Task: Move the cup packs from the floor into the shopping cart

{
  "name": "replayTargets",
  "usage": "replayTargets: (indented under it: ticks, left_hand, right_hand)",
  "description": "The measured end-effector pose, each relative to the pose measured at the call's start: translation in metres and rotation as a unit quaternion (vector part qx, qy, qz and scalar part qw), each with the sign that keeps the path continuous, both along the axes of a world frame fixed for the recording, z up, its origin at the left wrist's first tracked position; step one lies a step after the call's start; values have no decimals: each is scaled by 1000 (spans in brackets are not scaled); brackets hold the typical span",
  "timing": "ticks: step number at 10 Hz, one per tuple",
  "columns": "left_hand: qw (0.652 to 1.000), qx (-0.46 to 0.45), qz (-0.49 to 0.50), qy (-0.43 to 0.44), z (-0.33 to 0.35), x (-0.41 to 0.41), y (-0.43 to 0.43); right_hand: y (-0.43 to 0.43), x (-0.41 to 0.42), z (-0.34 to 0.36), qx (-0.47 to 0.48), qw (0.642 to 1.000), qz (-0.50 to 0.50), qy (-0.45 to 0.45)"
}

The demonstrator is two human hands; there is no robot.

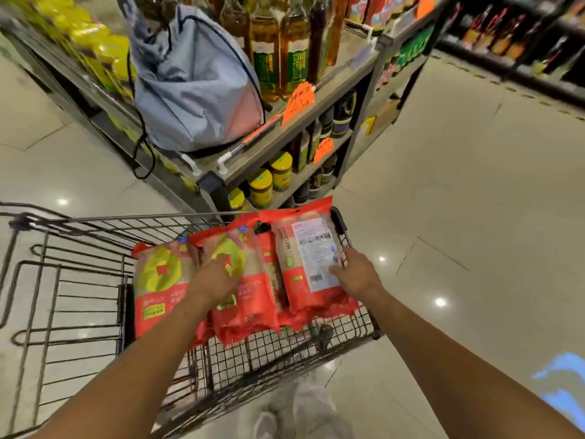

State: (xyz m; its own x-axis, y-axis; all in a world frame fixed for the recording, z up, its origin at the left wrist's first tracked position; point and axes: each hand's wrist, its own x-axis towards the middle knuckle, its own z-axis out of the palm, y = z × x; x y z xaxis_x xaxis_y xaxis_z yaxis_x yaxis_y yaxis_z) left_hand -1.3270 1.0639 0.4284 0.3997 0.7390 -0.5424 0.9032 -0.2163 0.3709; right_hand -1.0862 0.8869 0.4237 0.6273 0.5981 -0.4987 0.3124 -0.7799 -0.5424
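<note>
We have three red cup packs (158, 280) lying side by side at the far end of the shopping cart (95, 218), and the step in hand looks like settling them in place. Our left hand (218, 277) lies flat on the middle pack (245, 312), fingers stretched forward and pinching nothing (motion blur hides the finer detail). Our right hand (357, 272) rests spread on the right edge of the labelled pack (308, 245), thumb on the white label, just beside the cart's right wire wall. To do this well, we would press each pack down until it sits on the basket bottom and not on a neighbour. We would also nudge the labelled pack leftward so that its top clears the rim, keeping our fingers out of the gap between pack and wire. No pack shows on the tiled floor (474, 201) in this view, so we judge the task near its end
</note>
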Motion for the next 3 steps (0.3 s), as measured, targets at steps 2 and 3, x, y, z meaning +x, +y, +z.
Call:
replayTargets:
  ticks: [2, 3]
  left_hand:
    - [984, 73, -161, 14, 74, 11, -36]
    - [970, 104, -217, -34, 103, 22, -51]
  right_hand:
    - [-50, -25, 86, -30, 996, 48, -69]
    - [-81, -35, 127, -31, 993, 35, -104]
